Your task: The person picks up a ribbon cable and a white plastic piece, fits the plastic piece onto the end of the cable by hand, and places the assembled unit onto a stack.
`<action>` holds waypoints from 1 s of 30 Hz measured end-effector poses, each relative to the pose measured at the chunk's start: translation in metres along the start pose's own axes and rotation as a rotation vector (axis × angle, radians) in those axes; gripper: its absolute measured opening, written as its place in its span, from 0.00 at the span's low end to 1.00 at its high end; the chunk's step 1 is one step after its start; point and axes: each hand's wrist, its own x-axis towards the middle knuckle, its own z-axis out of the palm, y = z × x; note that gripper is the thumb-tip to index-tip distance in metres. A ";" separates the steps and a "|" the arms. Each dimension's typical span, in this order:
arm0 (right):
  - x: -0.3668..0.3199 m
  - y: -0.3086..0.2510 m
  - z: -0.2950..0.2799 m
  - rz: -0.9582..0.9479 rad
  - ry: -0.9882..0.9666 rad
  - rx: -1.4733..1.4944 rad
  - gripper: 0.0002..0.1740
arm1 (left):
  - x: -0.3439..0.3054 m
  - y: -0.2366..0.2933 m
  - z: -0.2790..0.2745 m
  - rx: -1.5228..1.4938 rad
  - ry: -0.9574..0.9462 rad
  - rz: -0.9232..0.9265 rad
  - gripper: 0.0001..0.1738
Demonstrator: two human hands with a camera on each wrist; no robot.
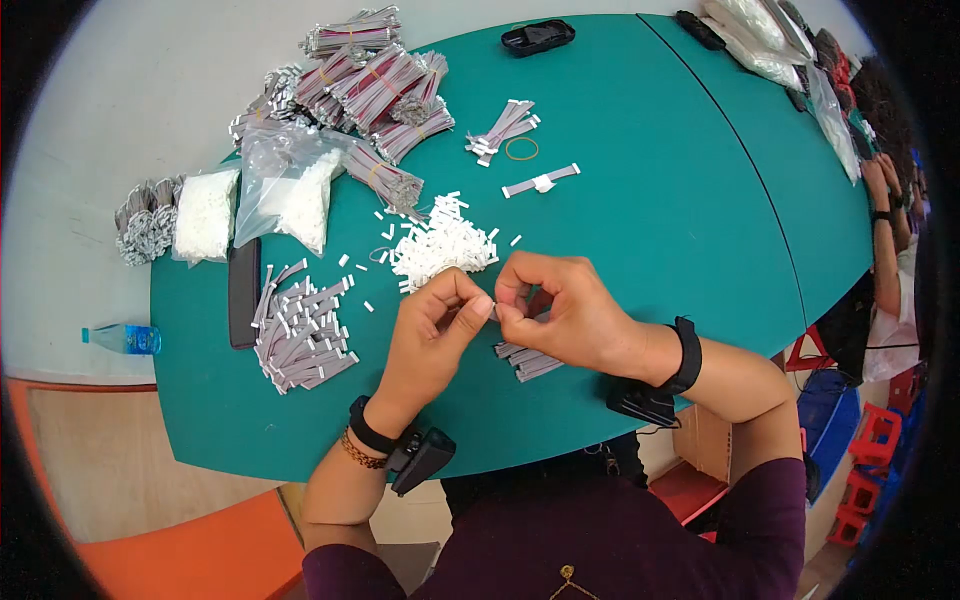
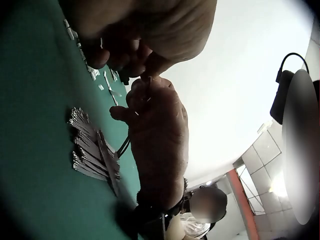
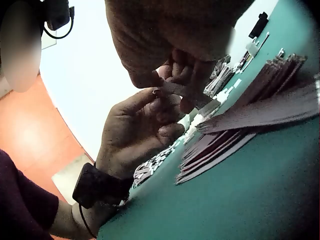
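Above the front of the table, my two hands meet fingertip to fingertip. My right hand [image 1: 575, 315] pinches a short grey ribbon cable [image 3: 187, 93], whose far part runs back under the palm. Thumb and index finger of my left hand [image 1: 435, 325] pinch a small white connector at the cable's near end, mostly hidden by the fingertips. Just beyond the hands lies a heap of loose white connectors [image 1: 440, 245]. Below the right hand is a stack of grey ribbon cables [image 1: 527, 362]. Cables with white ends [image 1: 300, 335] lie piled left of the left hand.
Tied cable bundles [image 1: 375, 90] and bags of white connectors [image 1: 207, 215] stand at the back left. A dark flat case [image 1: 244, 295] and a water bottle [image 1: 122, 339] are at the left. Farther back lie a rubber band [image 1: 521, 149] and a black case [image 1: 538, 38]. Another person sits far right.
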 end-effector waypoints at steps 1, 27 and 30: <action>0.000 0.000 0.000 0.007 -0.001 -0.002 0.06 | -0.001 -0.002 0.000 0.045 0.015 0.027 0.10; 0.002 -0.009 -0.006 0.279 -0.092 0.302 0.06 | 0.000 -0.001 -0.002 0.027 0.043 0.043 0.12; 0.005 -0.007 -0.006 0.297 -0.109 0.352 0.06 | 0.001 -0.003 -0.007 -0.025 0.049 0.057 0.11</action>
